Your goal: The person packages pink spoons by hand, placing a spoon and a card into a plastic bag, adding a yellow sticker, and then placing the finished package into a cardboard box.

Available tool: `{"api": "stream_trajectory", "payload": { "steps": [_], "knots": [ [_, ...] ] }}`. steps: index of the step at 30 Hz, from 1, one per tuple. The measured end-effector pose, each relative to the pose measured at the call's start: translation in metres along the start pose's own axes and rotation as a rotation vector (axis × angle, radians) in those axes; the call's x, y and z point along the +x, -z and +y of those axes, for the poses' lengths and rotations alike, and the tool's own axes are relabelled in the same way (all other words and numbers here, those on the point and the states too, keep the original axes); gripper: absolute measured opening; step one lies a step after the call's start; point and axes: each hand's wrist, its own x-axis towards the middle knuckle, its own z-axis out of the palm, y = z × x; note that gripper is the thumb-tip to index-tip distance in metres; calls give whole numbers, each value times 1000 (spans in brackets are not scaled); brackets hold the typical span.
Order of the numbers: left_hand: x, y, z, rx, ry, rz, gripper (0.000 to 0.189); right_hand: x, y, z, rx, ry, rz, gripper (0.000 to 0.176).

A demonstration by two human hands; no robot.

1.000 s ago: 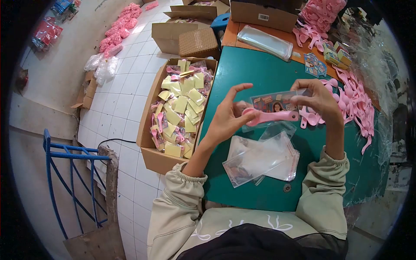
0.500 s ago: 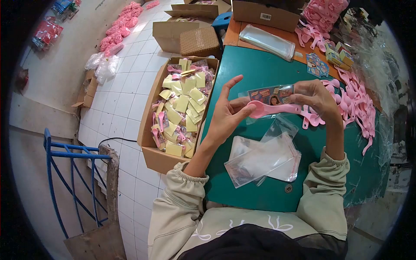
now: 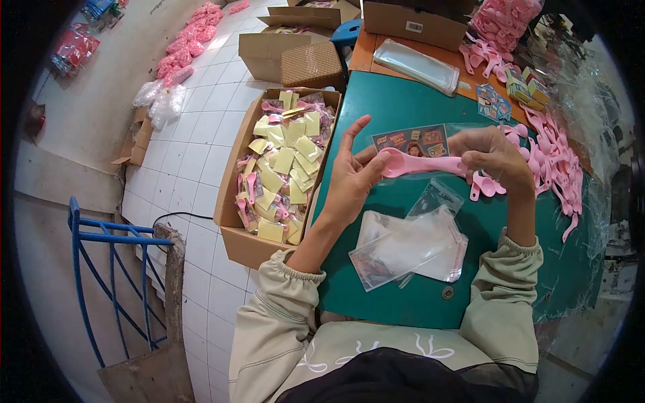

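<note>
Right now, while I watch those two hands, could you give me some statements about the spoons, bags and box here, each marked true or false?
1. The left hand is at the bowl end of a pink spoon. True.
2. The right hand is hanging idle. False: it is at the spoon's handle end.
3. The open carton stands left of the green table. True.
4. The clear bags lie in one neat, squared stack. False: they overlap at different angles.
5. Loose pink spoons lie on the table's right side. True.
</note>
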Motion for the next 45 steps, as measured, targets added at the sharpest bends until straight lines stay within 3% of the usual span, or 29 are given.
{"api": "stream_trajectory", "payload": {
  "steps": [4,7,10,11,13,15,20,29,34,38,41,44,45],
  "knots": [
    [1,4,-5,-29,16,-14,73,0,-5,1,58,-69,9,43],
    [11,9,-29,605,-365,137,74,4,-13,-2,-180,0,187,32],
    [4,10,-28,741,-169,220,74,6,-33,1,-509,265,415,24],
    [2,7,-24,558,19,161,72,9,-39,5,-627,339,433,27],
    [-3,0,-16,182,386,39,69,11,-50,8,-747,304,332,32],
    [-6,0,-17,232,402,39,64,11,-55,9,-813,226,246,39],
    [-8,8,-14,316,480,-75,60,14,-61,25,-777,227,132,25],
    [-12,11,-19,382,428,-134,58,24,-80,47,-638,276,25,18],
    [-10,10,-16,262,507,-45,61,24,-84,45,-621,249,4,16],
    [-2,14,-18,204,570,-34,63,23,-87,51,-741,381,-39,15],
    [1,16,-24,448,480,-22,62,17,-92,46,-797,467,-58,14],
    [-1,14,-29,737,359,-28,63,8,-86,43,-649,358,-187,14],
    [-3,13,-31,637,338,-8,62,2,-75,35,-522,279,-283,15]
  ]
}}
